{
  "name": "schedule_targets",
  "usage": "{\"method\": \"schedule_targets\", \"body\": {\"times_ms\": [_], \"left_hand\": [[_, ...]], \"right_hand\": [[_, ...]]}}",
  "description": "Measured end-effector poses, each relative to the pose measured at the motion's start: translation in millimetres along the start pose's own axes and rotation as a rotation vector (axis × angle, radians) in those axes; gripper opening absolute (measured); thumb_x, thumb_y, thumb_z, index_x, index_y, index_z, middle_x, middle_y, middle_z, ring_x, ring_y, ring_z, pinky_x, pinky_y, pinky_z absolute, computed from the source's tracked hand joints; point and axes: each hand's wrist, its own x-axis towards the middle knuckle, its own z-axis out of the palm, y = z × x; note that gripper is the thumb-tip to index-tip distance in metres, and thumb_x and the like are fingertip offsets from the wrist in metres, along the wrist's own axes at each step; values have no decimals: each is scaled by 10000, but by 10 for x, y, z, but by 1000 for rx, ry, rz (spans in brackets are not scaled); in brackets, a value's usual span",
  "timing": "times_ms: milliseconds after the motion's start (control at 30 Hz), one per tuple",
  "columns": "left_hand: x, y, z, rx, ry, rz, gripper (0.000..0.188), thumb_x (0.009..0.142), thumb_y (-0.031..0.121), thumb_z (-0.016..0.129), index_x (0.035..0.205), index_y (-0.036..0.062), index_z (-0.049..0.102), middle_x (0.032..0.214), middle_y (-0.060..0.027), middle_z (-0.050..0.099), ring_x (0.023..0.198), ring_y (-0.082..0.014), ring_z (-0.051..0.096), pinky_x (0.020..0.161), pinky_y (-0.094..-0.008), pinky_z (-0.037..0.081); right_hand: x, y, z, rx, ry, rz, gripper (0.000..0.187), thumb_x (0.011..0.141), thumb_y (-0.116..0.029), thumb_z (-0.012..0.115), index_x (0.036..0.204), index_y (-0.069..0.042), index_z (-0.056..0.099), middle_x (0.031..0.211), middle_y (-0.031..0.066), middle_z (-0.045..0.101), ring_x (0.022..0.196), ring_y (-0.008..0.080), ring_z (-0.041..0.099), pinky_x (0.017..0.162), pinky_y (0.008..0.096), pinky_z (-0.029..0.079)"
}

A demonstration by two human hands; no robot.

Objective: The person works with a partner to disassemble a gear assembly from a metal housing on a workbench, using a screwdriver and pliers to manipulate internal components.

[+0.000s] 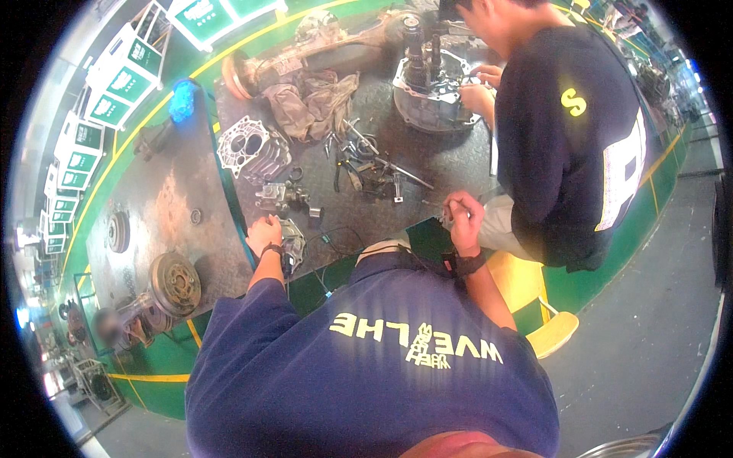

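Observation:
My left hand [263, 233], with a dark band at the wrist, rests at the near edge of the dark workbench [252, 191], its fingers laid on the surface. Right beside it stands a silver metal housing [294, 243]. Raised over the bench's near right side, my right hand [463, 217] has its fingers curled around a small metallic piece [446, 221], too small to name. Ahead of my hands lie a small metal assembly [279, 196], pliers [352, 175], a long metal rod [405, 172] and other hand tools.
A co-worker [565, 114] in a dark shirt handles a large gear housing [431, 107] at the right. Farther back are a ribbed casing [252, 149], a brown cloth [305, 107] and an axle [305, 57]. A yellow stool [551, 334] stands behind; a round drum [175, 284] sits left.

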Motion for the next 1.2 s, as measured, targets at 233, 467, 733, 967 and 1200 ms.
{"method": "schedule_targets", "body": {"times_ms": [233,467,733,967,1200], "left_hand": [[26,-36,76,2,21,9,431,990,462,542,987,115,797,1076,-126,772,1080,-355,687,929,-546,490],[26,-36,92,17,51,28,440,992,466,537,991,109,794,1070,-128,770,1061,-361,693,925,-559,493],[32,-58,121,20,59,15,433,985,463,552,988,104,794,1058,-134,769,1051,-361,698,907,-543,507],[37,-45,131,15,56,15,434,983,467,553,987,106,793,1056,-133,771,1042,-360,703,911,-548,508],[18,-31,111,7,57,8,434,983,474,549,1007,116,793,1068,-129,771,1055,-353,702,916,-547,508]], "right_hand": [[8,-16,-15,1,-11,24,133,925,-52,572,844,12,655,756,14,616,649,79,515,589,266,394],[15,-2,-31,50,0,17,125,930,-42,567,848,18,641,780,12,615,649,71,487,590,265,382],[15,-22,-23,14,20,30,132,934,-56,574,834,1,639,744,-14,589,647,66,480,585,259,371],[15,27,-43,53,29,31,137,940,-77,581,838,-14,647,727,-24,571,633,59,467,568,260,353],[8,-28,-41,44,30,50,146,946,-80,579,838,-8,646,721,-23,574,627,61,474,562,261,356]]}}
